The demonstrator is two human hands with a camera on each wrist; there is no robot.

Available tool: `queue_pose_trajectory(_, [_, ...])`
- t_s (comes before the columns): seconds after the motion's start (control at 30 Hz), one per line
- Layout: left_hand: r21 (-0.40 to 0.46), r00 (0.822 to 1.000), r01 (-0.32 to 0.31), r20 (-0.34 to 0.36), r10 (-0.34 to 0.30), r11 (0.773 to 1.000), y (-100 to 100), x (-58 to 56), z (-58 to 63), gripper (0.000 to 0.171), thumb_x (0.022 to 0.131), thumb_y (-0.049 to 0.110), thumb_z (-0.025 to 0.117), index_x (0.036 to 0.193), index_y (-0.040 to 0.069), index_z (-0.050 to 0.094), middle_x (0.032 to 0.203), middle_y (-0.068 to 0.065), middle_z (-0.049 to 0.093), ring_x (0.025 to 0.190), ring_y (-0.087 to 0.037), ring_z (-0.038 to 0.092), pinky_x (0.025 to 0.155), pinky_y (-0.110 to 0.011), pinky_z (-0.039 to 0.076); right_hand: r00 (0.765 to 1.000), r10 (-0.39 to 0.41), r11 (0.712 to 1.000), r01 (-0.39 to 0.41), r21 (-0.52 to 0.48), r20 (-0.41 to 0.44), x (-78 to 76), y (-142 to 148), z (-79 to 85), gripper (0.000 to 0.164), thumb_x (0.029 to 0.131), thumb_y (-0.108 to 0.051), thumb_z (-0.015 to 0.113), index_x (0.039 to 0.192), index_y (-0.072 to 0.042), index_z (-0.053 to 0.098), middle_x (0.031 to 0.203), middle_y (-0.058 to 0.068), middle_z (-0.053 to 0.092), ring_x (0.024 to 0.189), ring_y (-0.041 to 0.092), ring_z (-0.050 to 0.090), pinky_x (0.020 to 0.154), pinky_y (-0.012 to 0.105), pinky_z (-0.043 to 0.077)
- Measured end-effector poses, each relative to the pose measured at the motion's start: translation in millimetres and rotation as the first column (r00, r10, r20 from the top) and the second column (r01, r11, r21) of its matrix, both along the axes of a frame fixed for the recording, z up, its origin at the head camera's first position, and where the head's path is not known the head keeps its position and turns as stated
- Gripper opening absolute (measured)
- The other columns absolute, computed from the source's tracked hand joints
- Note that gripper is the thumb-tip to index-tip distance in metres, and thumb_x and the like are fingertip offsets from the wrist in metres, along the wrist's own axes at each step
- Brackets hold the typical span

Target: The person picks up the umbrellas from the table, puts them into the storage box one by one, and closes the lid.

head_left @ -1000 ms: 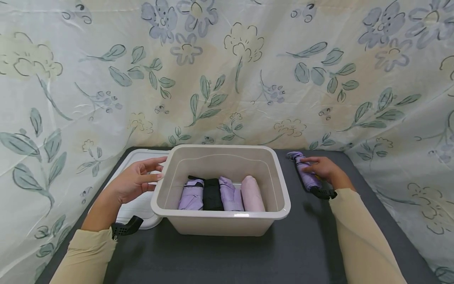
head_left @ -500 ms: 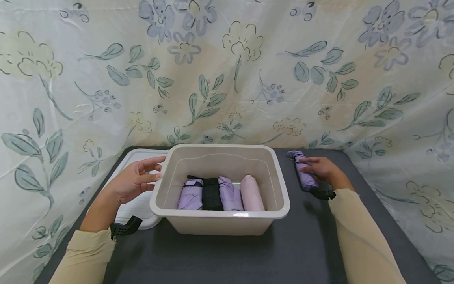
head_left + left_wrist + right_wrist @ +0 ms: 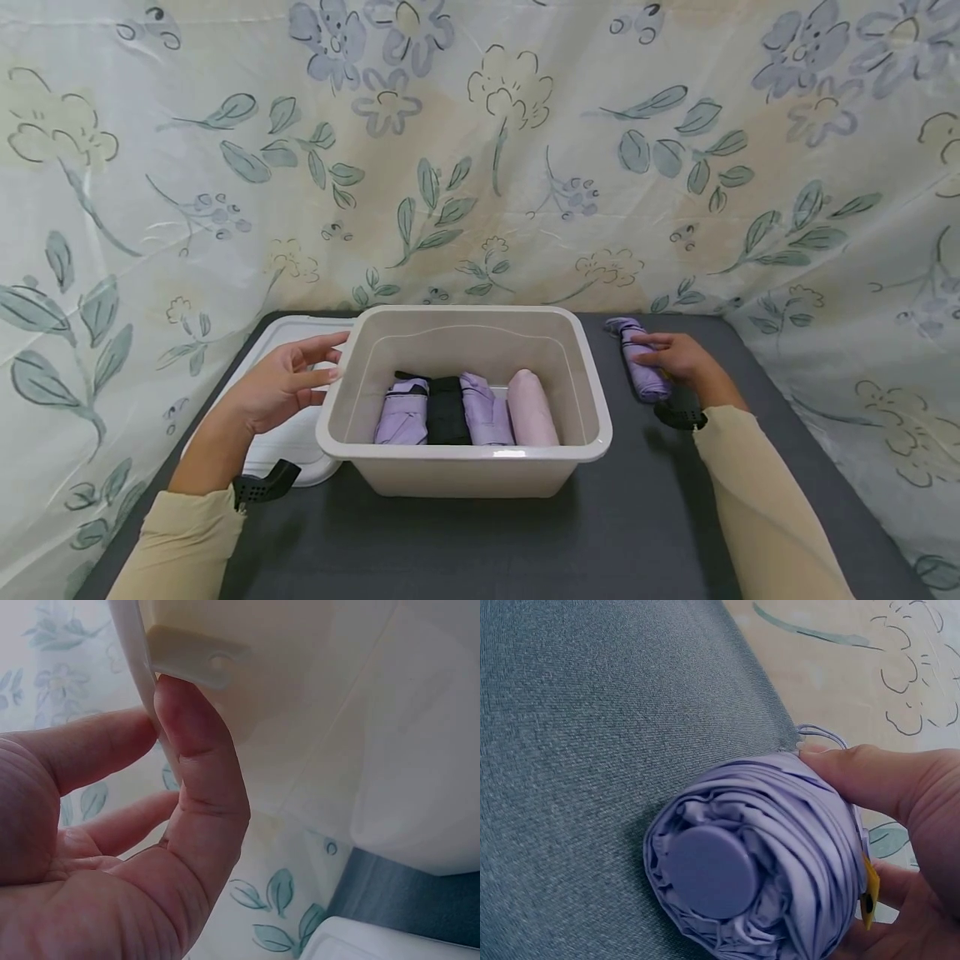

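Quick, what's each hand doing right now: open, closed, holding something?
Left hand: closed, pinching the beige bin's rim.
Right hand: closed, holding a rolled purple umbrella.

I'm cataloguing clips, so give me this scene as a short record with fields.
Container: open beige rectangular plastic bin
Contents, left to right: lilac fabric bundle, black fabric bundle, second lilac fabric bundle, pink cylindrical roll
Left hand: touches the bin's left rim
Right hand: grips a rolled lilac fabric umbrella, right of the bin
Lid: flat white plastic, left of the bin
Surface: dark grey cloth-covered table
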State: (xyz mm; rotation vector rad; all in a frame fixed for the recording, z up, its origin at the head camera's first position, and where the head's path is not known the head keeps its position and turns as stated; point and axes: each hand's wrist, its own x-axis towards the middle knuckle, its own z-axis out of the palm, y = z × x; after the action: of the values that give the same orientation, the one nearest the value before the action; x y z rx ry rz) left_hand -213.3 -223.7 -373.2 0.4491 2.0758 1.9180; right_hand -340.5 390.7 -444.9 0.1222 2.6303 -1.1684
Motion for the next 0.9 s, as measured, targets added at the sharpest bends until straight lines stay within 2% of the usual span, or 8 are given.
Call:
queue_pose_trajectory(0.1, [0.002, 1.000, -0.006, 0.004, 0.006, 1.000, -0.1, -0.4, -1.8, 0.066, 0.101, 0.003, 0.061, 0.159, 0.000, 0.030, 0.117, -0.001, 0.064, 0.107, -0.014, 0.070, 0.086, -0.035, 0.063, 1.000, -0.003, 1.000, 0.003, 0.017, -0.005, -1.5, 0.4, -3.4, 0.067, 0.097, -0.034, 0.071, 0.155, -0.013, 0.045, 0.161, 0.032, 0.031, 0.120, 0.037, 0.047, 0.089, 0.038, 0.048])
queue_pose_trajectory(0.27, [0.010, 1.000, -0.016, 0.010, 0.016, 1.000, -0.6, 0.3, -3.8, 0.066, 0.101, 0.002, 0.061, 0.159, 0.001, 0.030, 0.116, 0.000, 0.063, 0.106, -0.013, 0.070, 0.086, -0.034, 0.063, 1.000, -0.025, 1.000, 0.025, 0.007, -0.018, -3.2, -1.7, -9.1, 0.067, 0.096, -0.034, 0.072, 0.154, -0.013, 0.046, 0.160, 0.030, 0.034, 0.118, 0.033, 0.049, 0.083, 0.031, 0.046])
queue_pose_trajectory(0.37, [0.008, 1.000, -0.014, 0.003, 0.014, 1.000, -0.3, 0.8, -3.7, 0.066, 0.100, 0.002, 0.061, 0.159, 0.001, 0.031, 0.117, 0.000, 0.063, 0.106, -0.013, 0.070, 0.086, -0.034, 0.063, 0.999, -0.038, 0.999, 0.038, -0.007, -0.021, -2.5, -3.3, -10.3, 0.065, 0.097, -0.031, 0.072, 0.154, -0.014, 0.047, 0.152, 0.027, 0.044, 0.098, 0.026, 0.053, 0.073, 0.029, 0.045])
queue_pose_trajectory(0.47, [0.005, 1.000, -0.009, -0.004, 0.009, 1.000, -0.1, 1.4, -2.9, 0.066, 0.100, 0.001, 0.061, 0.159, 0.000, 0.030, 0.117, -0.001, 0.062, 0.106, -0.013, 0.070, 0.086, -0.034, 0.063, 0.999, -0.042, 0.999, 0.042, -0.027, -0.023, -0.8, -4.0, -10.2, 0.064, 0.097, -0.028, 0.071, 0.154, -0.012, 0.047, 0.138, 0.024, 0.048, 0.076, 0.019, 0.047, 0.063, 0.030, 0.041])
queue_pose_trajectory(0.53, [0.006, 1.000, -0.006, -0.006, 0.006, 1.000, 0.0, 1.9, -2.3, 0.066, 0.100, 0.001, 0.060, 0.159, -0.001, 0.030, 0.117, -0.001, 0.062, 0.106, -0.013, 0.070, 0.086, -0.034, 0.063, 0.999, -0.046, 0.999, 0.045, -0.029, -0.029, 0.8, -4.1, -9.5, 0.064, 0.097, -0.028, 0.072, 0.154, -0.012, 0.047, 0.134, 0.022, 0.048, 0.071, 0.016, 0.045, 0.061, 0.029, 0.040])
queue_pose_trajectory(0.63, [0.007, 1.000, -0.002, -0.011, 0.003, 1.000, 0.3, 2.1, -1.9, 0.066, 0.100, 0.001, 0.060, 0.159, -0.001, 0.030, 0.117, -0.001, 0.062, 0.104, -0.012, 0.070, 0.086, -0.034, 0.063, 0.998, -0.053, 0.998, 0.052, -0.023, -0.035, 3.5, -4.4, -7.9, 0.064, 0.097, -0.028, 0.072, 0.154, -0.012, 0.048, 0.132, 0.023, 0.047, 0.074, 0.018, 0.047, 0.062, 0.029, 0.041])
queue_pose_trajectory(0.77, [0.003, 1.000, -0.002, -0.019, 0.002, 1.000, 0.9, 1.8, -1.9, 0.065, 0.100, 0.001, 0.061, 0.159, 0.001, 0.032, 0.116, -0.002, 0.062, 0.103, -0.013, 0.070, 0.086, -0.035, 0.063, 0.997, -0.060, 0.998, 0.060, -0.011, -0.056, 5.9, -4.7, -6.6, 0.063, 0.097, -0.028, 0.072, 0.153, -0.012, 0.048, 0.144, 0.029, 0.046, 0.092, 0.024, 0.050, 0.069, 0.028, 0.044])
queue_pose_trajectory(0.9, [-0.001, 1.000, -0.008, -0.018, 0.008, 1.000, 0.9, 1.5, -2.4, 0.065, 0.100, 0.001, 0.061, 0.159, 0.002, 0.033, 0.116, -0.002, 0.062, 0.103, -0.013, 0.070, 0.086, -0.035, 0.063, 0.996, -0.060, 0.998, 0.059, -0.023, -0.072, 6.2, -5.9, -7.1, 0.062, 0.097, -0.027, 0.072, 0.153, -0.011, 0.049, 0.134, 0.027, 0.050, 0.091, 0.023, 0.051, 0.068, 0.027, 0.044])
